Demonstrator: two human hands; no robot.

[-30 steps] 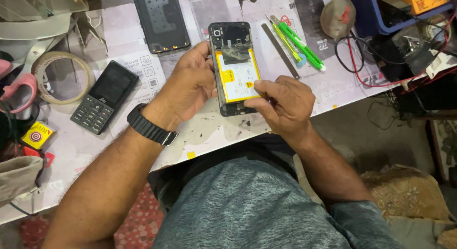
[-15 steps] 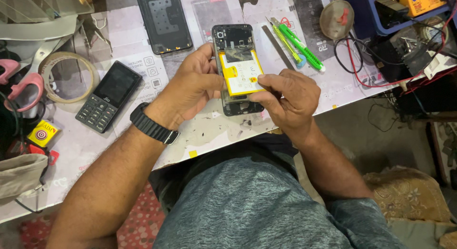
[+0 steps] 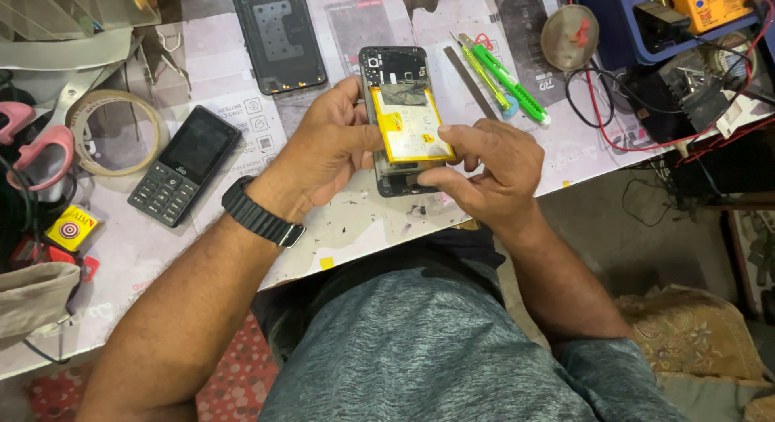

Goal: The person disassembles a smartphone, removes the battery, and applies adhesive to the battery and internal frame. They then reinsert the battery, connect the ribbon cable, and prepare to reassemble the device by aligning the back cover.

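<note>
An opened smartphone [image 3: 397,75] with its back off lies on the workbench, a yellow battery [image 3: 408,127] showing in its middle. My left hand [image 3: 323,151] grips the phone's left edge, thumb near the battery; a black watch sits on that wrist. My right hand [image 3: 484,172] holds the phone's lower right side, with the forefinger and thumb pinching the battery's lower right corner.
A black phone back cover [image 3: 278,34] lies at the far side. A black keypad phone [image 3: 184,165] and a tape roll [image 3: 113,131] sit to the left. Green cutters [image 3: 508,83], a metal strip [image 3: 472,81], red and black wires [image 3: 622,123] and an orange meter [image 3: 710,4] lie right.
My right hand has shifted from the phone's lower edge up onto the battery's lower right corner. The left hand keeps its hold on the phone.
</note>
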